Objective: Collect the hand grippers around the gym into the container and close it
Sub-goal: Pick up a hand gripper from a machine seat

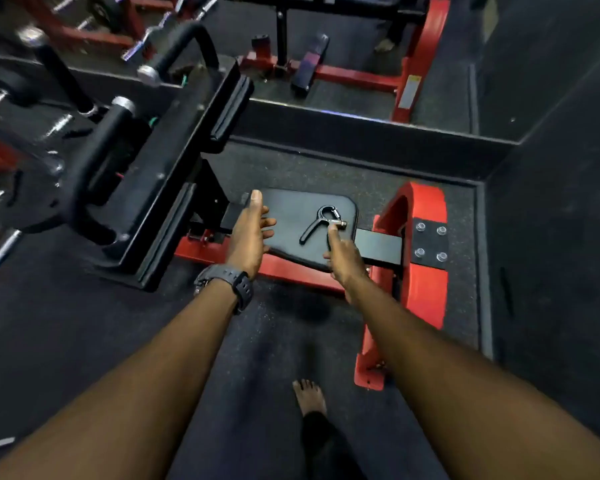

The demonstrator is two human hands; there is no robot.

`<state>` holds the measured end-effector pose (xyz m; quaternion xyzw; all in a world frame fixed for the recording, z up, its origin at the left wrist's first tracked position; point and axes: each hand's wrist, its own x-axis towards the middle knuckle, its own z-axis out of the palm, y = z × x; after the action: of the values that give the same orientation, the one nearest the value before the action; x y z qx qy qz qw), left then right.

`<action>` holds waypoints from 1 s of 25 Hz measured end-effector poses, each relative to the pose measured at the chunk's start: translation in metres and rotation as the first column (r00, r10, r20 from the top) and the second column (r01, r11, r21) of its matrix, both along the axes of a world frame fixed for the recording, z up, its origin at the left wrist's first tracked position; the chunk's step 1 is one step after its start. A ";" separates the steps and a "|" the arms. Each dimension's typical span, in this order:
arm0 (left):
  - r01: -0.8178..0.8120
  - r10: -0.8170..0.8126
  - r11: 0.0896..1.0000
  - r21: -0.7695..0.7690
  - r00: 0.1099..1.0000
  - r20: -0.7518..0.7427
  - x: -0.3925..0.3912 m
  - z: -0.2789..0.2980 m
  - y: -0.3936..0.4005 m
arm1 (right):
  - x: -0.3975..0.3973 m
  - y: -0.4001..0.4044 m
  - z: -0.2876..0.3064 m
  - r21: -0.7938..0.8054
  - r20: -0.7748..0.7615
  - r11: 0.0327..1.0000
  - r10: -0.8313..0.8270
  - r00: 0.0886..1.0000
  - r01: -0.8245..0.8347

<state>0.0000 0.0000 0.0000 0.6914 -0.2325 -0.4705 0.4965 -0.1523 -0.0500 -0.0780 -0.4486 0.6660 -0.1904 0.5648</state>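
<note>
A black hand gripper [321,223] with a metal spring end lies flat on the black padded seat [291,244] of a red machine. My right hand [343,256] reaches over the pad's near edge, its index finger touching the gripper's right handle, with nothing held. To the left, my left hand [250,237] hovers over the pad's left edge, fingers spread and empty, a black watch on its wrist. No container is in view.
The red frame [426,278] of the machine stands right of the pad. A black padded machine [160,188] with handles rises on the left. Weight plates and bars fill the far left. A dark wall runs along the right. My bare foot [310,398] rests on the rubber floor.
</note>
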 end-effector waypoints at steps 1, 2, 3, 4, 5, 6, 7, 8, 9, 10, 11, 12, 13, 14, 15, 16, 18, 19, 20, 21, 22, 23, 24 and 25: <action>-0.010 0.010 1.000 0.003 1.000 -0.007 0.005 -0.009 -0.020 | 0.007 -0.018 -0.013 -0.016 -0.053 1.000 0.001 0.999 -0.002; -0.033 0.033 0.999 0.007 0.999 -0.014 0.009 -0.013 -0.026 | 0.010 -0.023 -0.019 -0.038 -0.111 0.999 -0.014 0.994 0.010; -0.031 0.031 0.999 0.017 0.999 -0.013 0.013 -0.020 -0.034 | 0.014 -0.031 -0.029 -0.037 -0.160 0.999 -0.026 0.987 0.020; -0.030 0.031 0.999 0.030 0.999 -0.019 0.018 -0.033 -0.047 | 0.022 -0.042 -0.043 -0.018 -0.196 0.999 -0.036 0.980 0.033; -0.029 0.029 0.999 0.038 1.000 -0.011 0.023 -0.047 -0.060 | 0.030 -0.055 -0.057 -0.021 -0.263 0.999 -0.036 0.964 0.032; -0.025 0.025 0.999 0.048 1.000 -0.005 0.027 -0.059 -0.070 | 0.038 -0.065 -0.070 -0.040 -0.331 0.999 -0.036 0.943 0.024; -0.016 0.016 0.998 0.066 1.000 -0.002 0.031 -0.072 -0.076 | 0.047 -0.073 -0.083 -0.067 -0.402 0.998 -0.036 0.915 0.010; -0.009 0.009 0.998 0.063 1.000 -0.003 0.035 -0.085 -0.083 | 0.056 -0.079 -0.093 -0.087 -0.464 0.996 -0.037 0.885 -0.004; -0.004 0.005 0.998 0.069 1.000 -0.012 0.041 -0.097 -0.088 | 0.064 -0.085 -0.103 -0.095 -0.521 0.995 -0.049 0.852 -0.001; 0.003 -0.002 0.996 0.084 1.000 -0.016 0.046 -0.109 -0.090 | 0.072 -0.089 -0.112 -0.100 -0.564 0.995 -0.076 0.822 0.022; 0.008 -0.006 0.996 0.093 1.000 -0.020 0.050 -0.118 -0.091 | 0.080 -0.094 -0.121 -0.093 -0.596 0.994 -0.101 0.797 0.057; 0.010 -0.008 0.994 0.106 1.000 -0.021 0.054 -0.127 -0.091 | 0.088 -0.097 -0.129 -0.074 -0.623 0.992 -0.123 0.773 0.099; 0.007 -0.004 0.994 0.110 1.000 -0.026 0.059 -0.137 -0.092 | 0.096 -0.101 -0.138 -0.057 -0.644 0.988 -0.147 0.751 0.145; 0.001 0.003 0.994 0.111 0.999 -0.034 0.064 -0.143 -0.093 | 0.104 -0.105 -0.146 -0.054 -0.658 0.982 -0.173 0.733 0.183; -0.007 0.011 0.994 0.108 0.999 -0.041 0.068 -0.149 -0.095 | 0.110 -0.108 -0.153 -0.064 -0.671 0.974 -0.203 0.713 0.217; -0.017 0.023 0.995 0.096 0.998 -0.054 0.072 -0.151 -0.097 | 0.114 -0.111 -0.159 -0.077 -0.681 0.968 -0.227 0.696 0.240; -0.028 0.032 0.997 0.071 0.998 -0.053 0.080 -0.157 -0.104 | 0.114 -0.115 -0.169 -0.106 -0.687 0.961 -0.257 0.680 0.256; -0.022 0.024 0.998 0.057 0.999 -0.039 0.082 -0.159 -0.107 | 0.112 -0.116 -0.173 -0.113 -0.684 0.961 -0.258 0.683 0.251; -0.017 0.018 0.999 0.044 0.999 -0.029 0.083 -0.159 -0.110 | 0.109 -0.117 -0.176 -0.118 -0.679 0.964 -0.253 0.689 0.238; -0.015 0.016 0.999 0.036 1.000 -0.023 0.084 -0.161 -0.113 | 0.106 -0.117 -0.180 -0.128 -0.680 0.967 -0.248 0.690 0.221; -0.014 0.014 0.999 0.034 1.000 -0.017 0.085 -0.163 -0.115 | 0.103 -0.118 -0.183 -0.140 -0.684 0.969 -0.242 0.688 0.202; -0.010 0.011 0.999 0.035 1.000 -0.015 0.084 -0.166 -0.118 | 0.101 -0.118 -0.185 -0.154 -0.687 0.971 -0.239 0.686 0.184; -0.007 0.008 0.999 0.035 1.000 -0.015 0.083 -0.168 -0.119 | 0.098 -0.117 -0.185 -0.167 -0.684 0.970 -0.241 0.689 0.174; -0.004 0.004 0.999 0.035 1.000 -0.016 0.080 -0.171 -0.120 | 0.096 -0.116 -0.185 -0.175 -0.668 0.969 -0.245 0.703 0.172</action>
<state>0.0805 -0.1201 -0.1710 0.6967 -0.2188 -0.4790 0.4870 -0.0566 -0.1664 -0.2629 -0.4361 0.8631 -0.1072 0.2313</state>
